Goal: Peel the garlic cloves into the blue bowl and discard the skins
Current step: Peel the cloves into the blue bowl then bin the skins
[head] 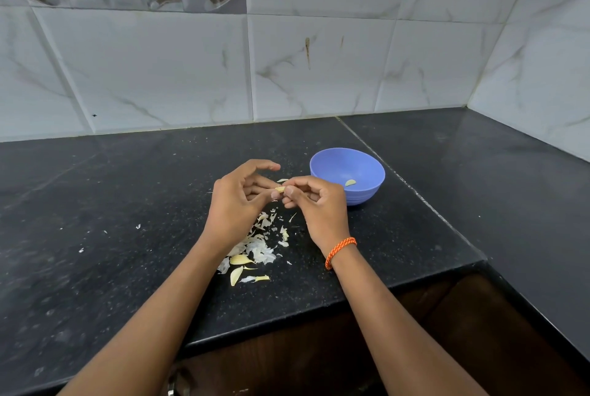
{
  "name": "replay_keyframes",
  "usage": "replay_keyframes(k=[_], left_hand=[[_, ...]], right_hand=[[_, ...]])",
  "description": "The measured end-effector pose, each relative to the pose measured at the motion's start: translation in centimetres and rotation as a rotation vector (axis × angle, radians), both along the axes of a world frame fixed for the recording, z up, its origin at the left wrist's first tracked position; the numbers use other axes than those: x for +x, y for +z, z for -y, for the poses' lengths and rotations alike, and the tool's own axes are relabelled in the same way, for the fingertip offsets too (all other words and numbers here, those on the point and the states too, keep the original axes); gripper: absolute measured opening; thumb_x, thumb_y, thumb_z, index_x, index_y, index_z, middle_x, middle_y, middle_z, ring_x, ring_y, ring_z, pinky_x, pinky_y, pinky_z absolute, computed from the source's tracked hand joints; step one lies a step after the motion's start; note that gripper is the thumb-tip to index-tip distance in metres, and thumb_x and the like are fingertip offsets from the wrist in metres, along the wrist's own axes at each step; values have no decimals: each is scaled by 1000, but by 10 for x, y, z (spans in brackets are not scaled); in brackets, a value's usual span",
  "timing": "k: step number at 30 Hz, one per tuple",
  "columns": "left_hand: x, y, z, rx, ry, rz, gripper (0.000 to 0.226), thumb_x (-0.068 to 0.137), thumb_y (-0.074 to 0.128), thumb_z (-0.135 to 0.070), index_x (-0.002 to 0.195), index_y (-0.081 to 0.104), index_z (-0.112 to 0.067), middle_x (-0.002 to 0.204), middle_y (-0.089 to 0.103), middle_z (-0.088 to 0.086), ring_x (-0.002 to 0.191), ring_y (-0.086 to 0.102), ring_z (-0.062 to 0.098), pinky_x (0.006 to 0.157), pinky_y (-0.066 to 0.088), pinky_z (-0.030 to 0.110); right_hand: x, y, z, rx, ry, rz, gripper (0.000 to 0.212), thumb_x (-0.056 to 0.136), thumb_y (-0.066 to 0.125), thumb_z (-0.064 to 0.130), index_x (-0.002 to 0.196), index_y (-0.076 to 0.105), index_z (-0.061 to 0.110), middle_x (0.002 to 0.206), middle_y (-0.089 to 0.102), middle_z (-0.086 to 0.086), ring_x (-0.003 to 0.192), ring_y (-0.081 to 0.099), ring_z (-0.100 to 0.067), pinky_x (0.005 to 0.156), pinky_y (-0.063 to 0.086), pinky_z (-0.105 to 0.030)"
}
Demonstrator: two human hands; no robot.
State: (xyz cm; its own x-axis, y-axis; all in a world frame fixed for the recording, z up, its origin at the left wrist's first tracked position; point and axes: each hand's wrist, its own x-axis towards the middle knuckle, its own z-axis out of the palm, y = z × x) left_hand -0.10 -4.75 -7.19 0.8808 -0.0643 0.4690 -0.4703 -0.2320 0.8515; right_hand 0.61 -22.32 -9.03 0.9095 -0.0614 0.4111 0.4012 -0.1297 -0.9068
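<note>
Both my hands pinch one garlic clove [280,189] above the black counter [127,204], just left of the blue bowl [367,194].

My left hand [238,200] grips the clove between thumb and curled fingers [265,165], the index finger arched over it; my right hand [314,200] meets it from the other side, fingers bent tight and nipping at the clove's end. An orange bracelet [340,252] sits on my right wrist. One peeled clove [350,183] lies inside the bowl, which stands near the seam in the counter, toward the back. Beneath my left wrist a heap of papery skins [258,245] is scattered, with unpeeled cloves [238,268] at its near edge, close to the counter's front edge. Marbled wall tiles [159,69] rise behind.
</note>
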Motion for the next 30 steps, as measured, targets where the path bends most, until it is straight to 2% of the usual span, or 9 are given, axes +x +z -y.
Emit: replay_keyframes(k=[3,7,9,12,18,24,27,30], left_hand=[[2,-2,-2,-39,-27,-37,34,93,81,0,122,70,-14,92,83,4,88,82,23,89,66,39],[5,-3,-5,-166,-103,-118,36,90,81,6,120,66,-7,92,81,18,88,80,41,92,65,53],[5,-2,-6,-220,-137,-141,36,89,80,8,120,64,-2,93,80,23,88,79,43,91,66,51],[5,-2,-7,-275,-166,-172,37,89,79,10,121,62,3,92,78,26,86,80,38,85,67,42],[7,-2,-10,-391,-232,-260,37,83,81,7,116,66,0,89,77,21,82,78,31,85,65,38],[5,-2,-7,-291,-155,-225,40,88,81,8,124,72,-3,95,79,22,85,79,28,84,64,32],[3,0,-4,-205,-136,-197,32,86,84,4,117,77,-4,98,81,15,91,80,24,86,63,27],[2,-1,-1,-204,-105,-186,20,89,83,0,109,81,-1,97,83,14,93,81,30,87,65,31]], right_hand=[[0,-1,0,13,31,-8,11,98,71,1,102,81,2,87,81,-7,75,78,-20,78,65,-30],[-1,1,2,89,99,-54,14,98,71,-1,102,82,7,87,81,-10,77,77,-20,82,64,-32],[-1,2,2,138,137,-75,17,98,70,-2,100,82,10,87,81,-12,76,75,-20,81,64,-31],[-1,2,2,210,183,-109,19,98,70,-3,99,82,12,88,80,-12,76,73,-20,80,62,-30],[-6,6,2,358,359,-173,17,98,69,-1,100,83,9,89,77,-14,78,70,-18,81,61,-27],[-4,3,-2,246,180,-116,12,100,70,2,104,81,4,87,79,-17,75,72,-23,76,64,-31],[-3,0,-5,93,47,-36,11,101,70,8,104,81,4,82,79,-10,70,75,-23,67,64,-33],[-1,-2,-5,-32,-59,28,16,102,72,19,100,82,7,76,77,-3,64,73,-19,60,63,-32]])
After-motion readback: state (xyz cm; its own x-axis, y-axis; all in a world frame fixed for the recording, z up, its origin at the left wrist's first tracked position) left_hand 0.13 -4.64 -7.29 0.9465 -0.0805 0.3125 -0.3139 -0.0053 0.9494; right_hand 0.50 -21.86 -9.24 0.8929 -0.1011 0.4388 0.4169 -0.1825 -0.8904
